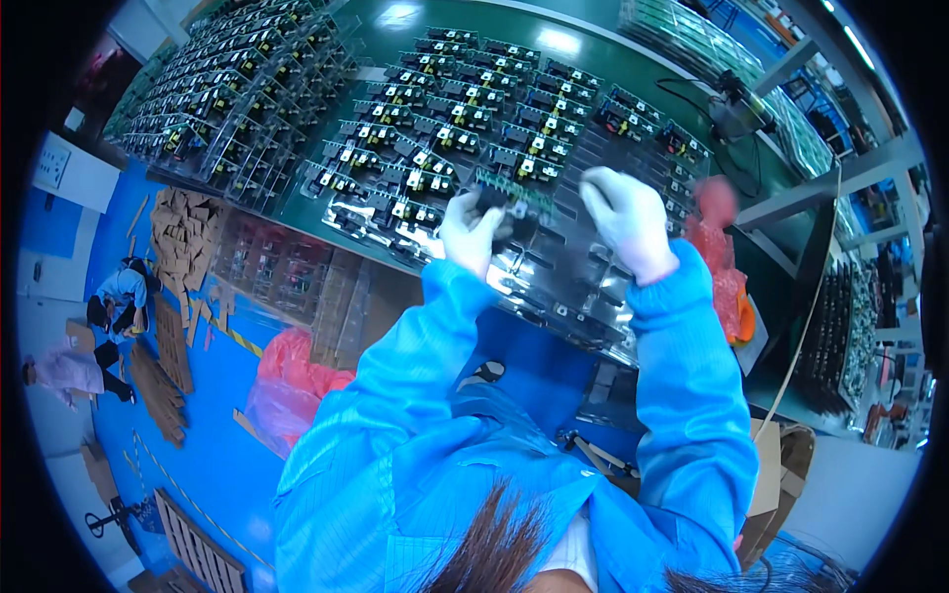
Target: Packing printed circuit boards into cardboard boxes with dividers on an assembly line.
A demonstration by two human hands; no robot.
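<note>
My left hand (pixel 473 229), in a white glove, grips the near end of a green circuit board (pixel 516 194) with black parts on it. It holds the board just above a shiny clear plastic tray (pixel 568 282) on the green bench (pixel 395 59). My right hand (pixel 625 215), also gloved, is beside the board's right end, fingers curled, touching or nearly touching it. Both sleeves are bright blue. Whether the right hand grips the board is hidden by blur.
Rows of filled trays of circuit boards (pixel 465 109) cover the bench beyond my hands. More stacked trays (pixel 227 89) stand at far left. A red bag (pixel 717 247) lies to the right. Two people (pixel 114 306) crouch on the blue floor by cardboard strips.
</note>
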